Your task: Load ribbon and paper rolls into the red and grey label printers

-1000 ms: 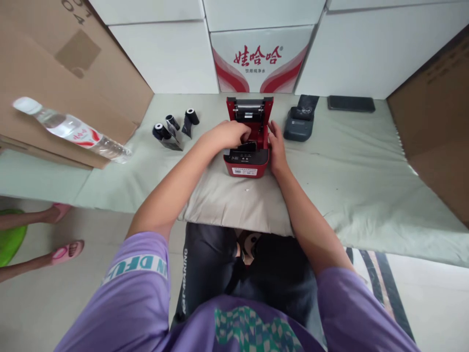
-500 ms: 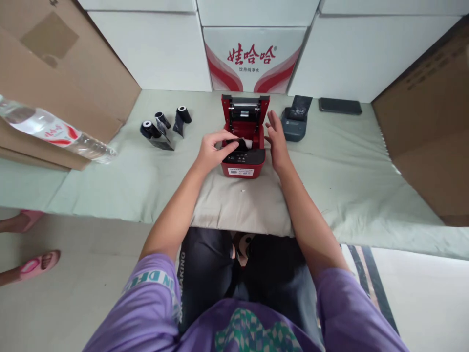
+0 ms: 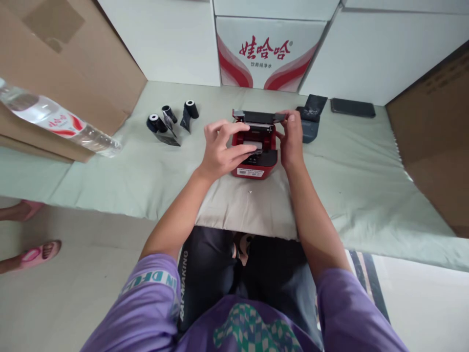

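Observation:
A small red label printer (image 3: 256,164) stands on a beige cushion (image 3: 249,205) in front of me. Its lid (image 3: 258,116) is tipped forward, about halfway down. My right hand (image 3: 292,139) grips the lid's right corner. My left hand (image 3: 222,149) rests over the printer's left side, thumb and fingers pinching at the black strip by the paper slot. White paper shows inside the printer. Three black rolls (image 3: 170,120) lie on the cloth to the left, apart from both hands.
A grey printer (image 3: 310,122) and a dark phone (image 3: 352,107) lie behind to the right. A water bottle (image 3: 54,122) lies on brown cardboard (image 3: 69,63) at left; another cardboard sheet (image 3: 436,132) leans at right. White boxes line the back. Someone's pink-sandalled feet (image 3: 34,254) are at far left.
The printer lid has swung from upright to about halfway down, with my right hand now on its corner. My left hand lifted from the paper bay to the printer's left side.

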Action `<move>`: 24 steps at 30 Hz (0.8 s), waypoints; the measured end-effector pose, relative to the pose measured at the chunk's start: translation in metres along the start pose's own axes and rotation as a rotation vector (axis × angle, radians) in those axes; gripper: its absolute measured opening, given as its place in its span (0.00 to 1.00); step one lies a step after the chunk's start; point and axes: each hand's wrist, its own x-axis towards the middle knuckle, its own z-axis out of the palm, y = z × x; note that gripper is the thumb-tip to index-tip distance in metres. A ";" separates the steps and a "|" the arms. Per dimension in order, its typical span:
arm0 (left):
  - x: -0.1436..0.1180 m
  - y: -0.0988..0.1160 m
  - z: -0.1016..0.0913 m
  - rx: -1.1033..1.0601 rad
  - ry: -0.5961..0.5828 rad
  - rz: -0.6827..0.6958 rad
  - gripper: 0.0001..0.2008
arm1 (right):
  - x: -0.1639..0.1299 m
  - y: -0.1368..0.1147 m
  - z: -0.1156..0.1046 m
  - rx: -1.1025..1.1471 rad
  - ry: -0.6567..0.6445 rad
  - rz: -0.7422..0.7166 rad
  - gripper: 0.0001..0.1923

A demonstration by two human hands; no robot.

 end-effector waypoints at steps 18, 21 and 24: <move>0.006 -0.015 0.032 -0.471 0.132 -0.316 0.29 | -0.011 0.016 0.002 0.182 -0.144 0.169 0.34; 0.005 -0.034 0.043 -0.509 0.115 -0.413 0.32 | -0.013 0.013 0.001 0.166 -0.139 0.195 0.35; 0.003 -0.041 0.046 -0.568 0.073 -0.510 0.34 | -0.013 0.012 0.002 0.146 -0.131 0.217 0.36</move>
